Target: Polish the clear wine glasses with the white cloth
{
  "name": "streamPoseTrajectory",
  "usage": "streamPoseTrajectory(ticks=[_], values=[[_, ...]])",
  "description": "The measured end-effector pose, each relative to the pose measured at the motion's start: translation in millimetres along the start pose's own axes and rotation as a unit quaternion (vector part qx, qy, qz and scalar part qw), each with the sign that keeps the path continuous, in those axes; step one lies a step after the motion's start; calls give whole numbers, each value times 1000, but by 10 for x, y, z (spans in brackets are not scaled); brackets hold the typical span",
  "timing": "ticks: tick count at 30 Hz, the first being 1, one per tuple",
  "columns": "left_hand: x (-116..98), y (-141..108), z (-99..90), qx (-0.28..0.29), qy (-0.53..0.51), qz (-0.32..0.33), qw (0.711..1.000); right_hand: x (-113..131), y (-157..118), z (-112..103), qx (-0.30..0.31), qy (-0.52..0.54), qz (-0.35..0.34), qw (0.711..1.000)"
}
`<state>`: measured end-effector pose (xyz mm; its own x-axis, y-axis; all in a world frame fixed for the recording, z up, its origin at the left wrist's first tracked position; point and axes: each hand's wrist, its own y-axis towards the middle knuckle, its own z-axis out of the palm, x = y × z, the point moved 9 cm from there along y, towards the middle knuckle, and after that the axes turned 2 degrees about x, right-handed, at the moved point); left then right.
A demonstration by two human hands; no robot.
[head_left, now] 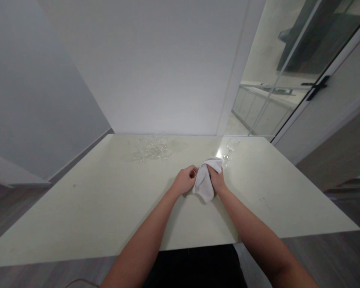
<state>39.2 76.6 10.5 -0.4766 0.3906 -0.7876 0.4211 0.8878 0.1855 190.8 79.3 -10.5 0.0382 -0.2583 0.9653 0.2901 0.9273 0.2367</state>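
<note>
- The left hand is over the tabletop, just left of the white cloth, with its fingers curled and the thumb and index finger bent into a small loop
- A thin, clear curved edge shows at that loop, against the cloth; too little of it is visible to tell what it belongs to, or whether the left fingers grip it
- The right hand has its fingers closed on the cloth, which folds over them and hides most of the fingertips
- The cloth is bunched between the two hands, its top fold reaching over the right hand and its lower end hanging down toward the person; whether that end touches the tabletop cannot be told
- A clear stemmed glass stands upright on the tabletop, beyond the right hand and to its right, near the cloth but apart from it
- A cluster of clear glassware is near the far edge, left of centre and well apart from the hands; its outlines overlap, so the pieces cannot be counted
</note>
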Motion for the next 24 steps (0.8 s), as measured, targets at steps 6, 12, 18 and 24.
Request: streamPoseTrajectory(ticks=[6, 12, 18, 24], values=[[19, 3, 19, 4, 2, -4, 1000, 6, 6, -5, -6, -3, 0, 1000], [11, 5, 29, 2, 2, 6, 1000, 27, 5, -2, 0, -17, 1, 1000], [13, 8, 40, 8, -4, 11, 1000, 21, 2, -6, -7, -12, 6, 1000], [5, 2, 36, 11, -1, -2, 1000, 15, 10, -9, -11, -9, 0, 1000]])
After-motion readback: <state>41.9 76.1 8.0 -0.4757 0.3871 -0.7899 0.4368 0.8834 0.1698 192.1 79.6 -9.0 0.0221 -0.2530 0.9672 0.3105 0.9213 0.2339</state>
